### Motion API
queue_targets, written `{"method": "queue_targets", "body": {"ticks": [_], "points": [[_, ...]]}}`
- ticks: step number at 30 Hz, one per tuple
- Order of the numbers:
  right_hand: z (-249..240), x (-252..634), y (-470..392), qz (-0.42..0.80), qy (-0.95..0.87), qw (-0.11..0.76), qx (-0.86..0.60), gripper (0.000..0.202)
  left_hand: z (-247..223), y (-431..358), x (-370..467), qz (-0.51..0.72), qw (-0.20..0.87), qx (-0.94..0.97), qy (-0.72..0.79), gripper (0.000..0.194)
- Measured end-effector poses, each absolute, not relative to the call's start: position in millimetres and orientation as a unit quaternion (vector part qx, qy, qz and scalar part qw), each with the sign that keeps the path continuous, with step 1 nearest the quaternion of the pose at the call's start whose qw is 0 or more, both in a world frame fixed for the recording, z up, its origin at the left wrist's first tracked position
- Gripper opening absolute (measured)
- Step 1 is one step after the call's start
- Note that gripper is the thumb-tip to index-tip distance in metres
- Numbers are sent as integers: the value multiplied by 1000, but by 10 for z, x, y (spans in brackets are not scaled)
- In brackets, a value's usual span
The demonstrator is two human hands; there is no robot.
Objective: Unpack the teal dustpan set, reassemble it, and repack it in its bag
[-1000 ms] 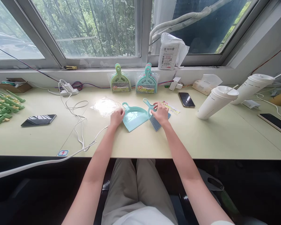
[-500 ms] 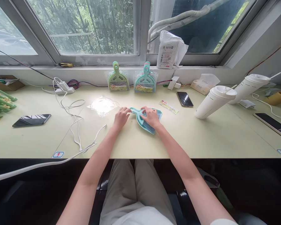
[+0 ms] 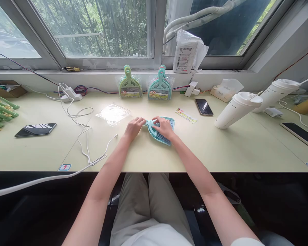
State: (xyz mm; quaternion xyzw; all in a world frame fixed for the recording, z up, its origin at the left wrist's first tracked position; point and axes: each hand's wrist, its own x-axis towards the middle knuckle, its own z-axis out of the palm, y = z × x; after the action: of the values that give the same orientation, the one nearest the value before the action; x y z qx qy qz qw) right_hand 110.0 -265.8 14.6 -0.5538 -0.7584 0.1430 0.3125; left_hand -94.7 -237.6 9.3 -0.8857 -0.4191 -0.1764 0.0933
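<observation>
A teal dustpan (image 3: 151, 127) lies on the table before me, its handle pointing left and its wide edge to the right. A small brush with bluish bristles (image 3: 162, 137) is nested in it. My left hand (image 3: 135, 127) is closed round the end of the handle. Above the brush, my right hand (image 3: 163, 127) has its thumb and fingers bent on the brush's teal body; the fingertips are partly hidden. A crumpled clear plastic bag (image 3: 113, 114) lies to the left, and a printed label card (image 3: 186, 115) to the right.
Bagged dustpan sets, green (image 3: 130, 83) and teal (image 3: 160, 85), lean at the back wall. White cups (image 3: 237, 111), a tissue pack (image 3: 226, 90) and a phone (image 3: 204, 107) stand or lie rightward. Leftward are a white cable (image 3: 86, 136), another phone (image 3: 36, 130) and green sticks (image 3: 1, 114).
My left hand has shifted slightly right, farther onto the handle. The dustpan and brush have moved a little left under my right hand. The whole view has shifted slightly.
</observation>
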Motion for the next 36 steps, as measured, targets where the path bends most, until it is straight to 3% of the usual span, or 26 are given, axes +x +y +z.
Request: {"method": "queue_targets", "body": {"ticks": [36], "points": [[152, 1105, -2595, 156, -754, 305, -560, 17, 91, -2351, -847, -118, 128, -872, -457, 30]]}}
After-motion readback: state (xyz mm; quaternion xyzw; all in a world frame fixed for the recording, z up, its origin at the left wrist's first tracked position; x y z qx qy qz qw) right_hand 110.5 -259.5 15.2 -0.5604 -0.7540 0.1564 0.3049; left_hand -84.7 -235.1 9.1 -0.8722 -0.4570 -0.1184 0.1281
